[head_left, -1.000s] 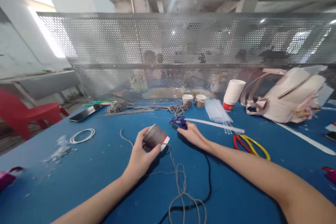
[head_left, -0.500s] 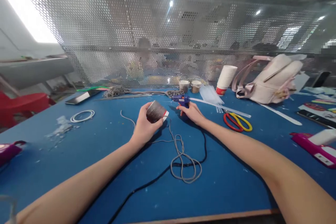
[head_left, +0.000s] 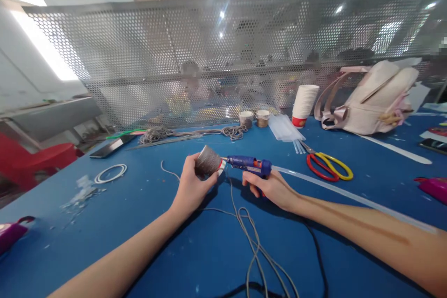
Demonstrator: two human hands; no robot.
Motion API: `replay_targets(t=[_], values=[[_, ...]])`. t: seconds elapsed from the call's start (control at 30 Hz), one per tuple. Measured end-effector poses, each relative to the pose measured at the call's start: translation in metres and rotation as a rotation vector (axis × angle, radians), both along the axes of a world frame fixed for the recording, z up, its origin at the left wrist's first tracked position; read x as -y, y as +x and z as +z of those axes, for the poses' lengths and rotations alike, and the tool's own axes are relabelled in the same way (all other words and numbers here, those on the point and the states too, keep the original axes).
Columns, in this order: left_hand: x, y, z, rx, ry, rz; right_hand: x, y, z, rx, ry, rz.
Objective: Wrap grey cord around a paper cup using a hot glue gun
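My left hand (head_left: 195,181) is wrapped round a paper cup (head_left: 208,160) wound with grey cord, tilted on its side with a white and red band bare at its right end. In my right hand (head_left: 268,186) is a blue glue gun (head_left: 249,164), its nozzle at the cup's banded edge; whether it touches I cannot tell. A long clear glue stick (head_left: 324,184) sticks out of the gun's back over my forearm. Loose grey cord (head_left: 249,237) trails from the cup down the table. The gun's black cable (head_left: 316,247) runs below my right wrist.
Red and yellow-handled scissors (head_left: 330,166), clear glue sticks (head_left: 282,128), two cord-wrapped cups (head_left: 254,119), stacked paper cups (head_left: 303,104) and a pale backpack (head_left: 373,102) stand or lie to the right and back. Grey cord bundles (head_left: 157,136), a phone (head_left: 111,145) and a white coil (head_left: 111,173) lie left.
My right hand has brought the glue gun nearer and up to the cup's edge, its nozzle pointing left. The loose cord has shifted downward. The cup stays in my left hand.
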State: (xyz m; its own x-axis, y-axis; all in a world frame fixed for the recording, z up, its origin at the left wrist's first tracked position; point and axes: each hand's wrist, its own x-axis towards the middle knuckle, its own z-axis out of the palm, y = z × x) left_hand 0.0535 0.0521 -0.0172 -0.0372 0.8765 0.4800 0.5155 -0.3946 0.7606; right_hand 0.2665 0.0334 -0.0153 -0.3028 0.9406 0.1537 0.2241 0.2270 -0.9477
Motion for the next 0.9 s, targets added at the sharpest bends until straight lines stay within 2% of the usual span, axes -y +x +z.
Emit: replay_targets(t=[0.17,0.43,0.67,0.77,0.9], values=[[0.001,-0.003,-0.001,-0.014,-0.033,0.044,0.0,0.003,-0.006,-0.03,-0.048,0.04],[0.006,-0.006,-0.002,-0.103,0.036,0.109,0.007,0.001,0.001,-0.002,-0.001,0.11],[0.008,-0.004,-0.002,-0.121,0.128,0.116,0.01,0.001,-0.006,0.009,0.098,0.04],[0.01,0.001,0.002,-0.054,0.061,0.112,0.012,-0.006,-0.004,-0.034,0.124,-0.076],[0.019,0.014,0.01,0.132,-0.136,0.082,0.008,-0.024,-0.005,-0.132,0.129,-0.147]])
